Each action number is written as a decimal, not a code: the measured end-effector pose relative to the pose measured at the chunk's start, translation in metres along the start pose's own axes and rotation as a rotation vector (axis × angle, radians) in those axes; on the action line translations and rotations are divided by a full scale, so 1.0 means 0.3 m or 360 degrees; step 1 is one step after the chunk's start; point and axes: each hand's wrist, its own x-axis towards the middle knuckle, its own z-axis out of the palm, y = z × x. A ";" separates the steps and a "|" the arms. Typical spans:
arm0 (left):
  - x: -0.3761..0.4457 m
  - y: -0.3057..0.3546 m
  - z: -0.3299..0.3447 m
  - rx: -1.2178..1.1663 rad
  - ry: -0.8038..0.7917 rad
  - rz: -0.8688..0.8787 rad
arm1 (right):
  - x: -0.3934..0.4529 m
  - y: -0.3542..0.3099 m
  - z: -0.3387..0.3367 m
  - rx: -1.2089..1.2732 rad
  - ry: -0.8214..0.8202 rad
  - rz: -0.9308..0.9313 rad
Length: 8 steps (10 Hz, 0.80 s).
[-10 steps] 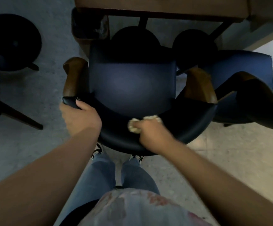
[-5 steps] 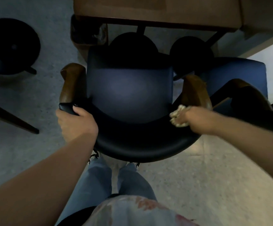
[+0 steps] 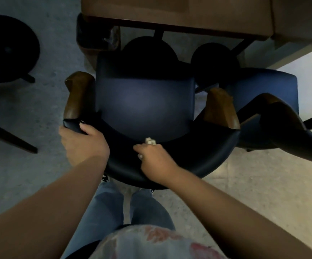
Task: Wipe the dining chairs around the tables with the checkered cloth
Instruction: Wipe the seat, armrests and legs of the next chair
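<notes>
— What sort of room was it?

— A dim dining area with a speckled grey floor [image 3: 30, 165], paler and sunlit off to the right. The person stood looking straight down, jeans [image 3: 106, 208] and a pale patterned top [image 3: 151, 243] at the bottom of the view.

— And the hands?

— The left hand [image 3: 82, 143] gripped the left end of the curved backrest [image 3: 188, 161] of a navy armchair [image 3: 144, 109], fingers wrapped over the padded edge. The right hand [image 3: 155, 161] rested on the middle of that backrest, its fingers closed around a bunched cloth [image 3: 150, 141]. Only small light scraps of it showed past the knuckles, too little to make out the check.

— So the cloth was on the chair?

— Pressed against the top of the backrest, just right of the left hand.

— What lay beyond?

— The seat, dark blue with a faint sheen, flanked by two wooden armrests [image 3: 78, 94]. To the right stood a second blue chair [image 3: 267, 90], close beside the first. Farther on, a brown desk [image 3: 179, 12] spanned the top of the view, with round black bases [image 3: 149, 49] under it. At far left was a round black stool [image 3: 7, 49].
</notes>
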 end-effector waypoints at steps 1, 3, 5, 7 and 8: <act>0.004 -0.005 0.008 -0.0017 0.0032 0.0016 | -0.024 0.053 -0.043 -0.0065 -0.0073 -0.0171; 0.011 -0.008 0.009 0.0000 0.0003 0.0066 | -0.022 0.449 -0.316 -0.0942 -0.0428 0.0142; -0.004 0.003 -0.019 0.0029 -0.0051 0.0039 | 0.027 0.408 -0.257 -0.0948 -0.0337 0.0491; -0.019 0.033 -0.045 0.0003 -0.0129 -0.0040 | 0.090 0.250 -0.092 -0.0803 -0.0414 0.0131; -0.024 0.037 -0.049 -0.0029 -0.0144 -0.0048 | 0.094 0.364 -0.211 -0.1027 -0.0347 0.0298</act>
